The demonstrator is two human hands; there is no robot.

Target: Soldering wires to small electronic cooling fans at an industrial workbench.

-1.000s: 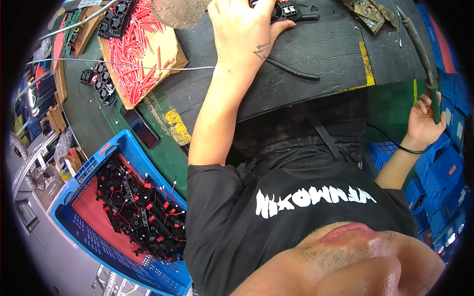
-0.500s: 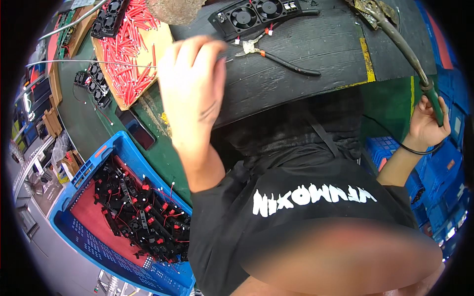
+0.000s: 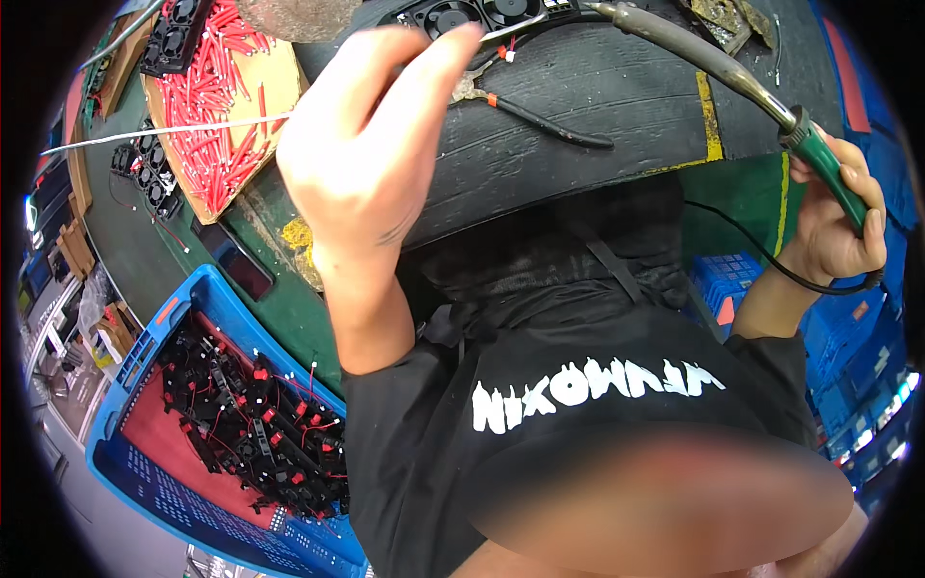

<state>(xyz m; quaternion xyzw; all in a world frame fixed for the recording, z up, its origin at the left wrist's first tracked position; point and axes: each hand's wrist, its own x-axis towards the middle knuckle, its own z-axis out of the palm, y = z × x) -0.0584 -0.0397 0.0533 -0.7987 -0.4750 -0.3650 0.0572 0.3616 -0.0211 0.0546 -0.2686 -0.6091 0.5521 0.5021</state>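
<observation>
So the fan unit (image 3: 487, 10) (black, two fans) sits up at the far edge of the view, on the dark tabletop (image 3: 636, 116), long side running roughly left to right and its top cut off by the frame. From the left hand (image 3: 361, 144) it's ahead and a bit to the right; from the right hand (image 3: 838, 207) it's ahead and way off to the left. Left hand's clearly the nearer one.

The right hand is wrapped round the green handle of a soldering iron (image 3: 703, 58), which slants up and left so its tip ends up right by the unit's right end. Can't tell if they actually touch. The left hand's a bit blurry, but the fingers look pinched on a thin silvery wire (image 3: 514, 29), its free end poking out over the unit toward that same right end.

Pliers (image 3: 549, 125) are lying just on the near side of the unit, handle pointing right. Off to the left there's a cardboard box (image 3: 277, 79) of red sticks (image 3: 198, 106), plus a blue crate (image 3: 183, 486) lower down.
</observation>
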